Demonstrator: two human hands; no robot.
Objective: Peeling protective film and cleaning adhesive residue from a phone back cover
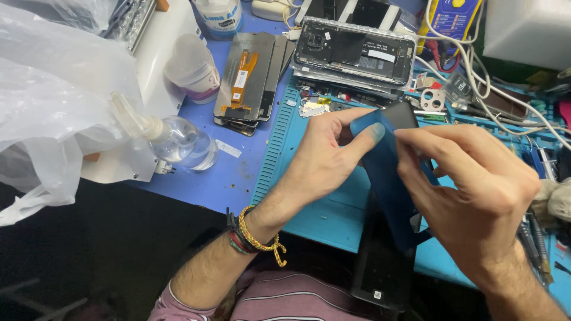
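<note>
Looks like mid-peel: both hands are pulling a blue protective film off a dark phone screen panel held over the teal work mat. Left hand pinches the film's top corner w/ thumb & forefinger; right hand is closed on its edge. Next prob. needs a slow, even pull. Right fingertips hidden behind film; panel's lower end hard to make out.

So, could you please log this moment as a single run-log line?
left hand: pinches blue film top | right hand: grips film's right edge | black phone screen: below, on blue mat
</note>
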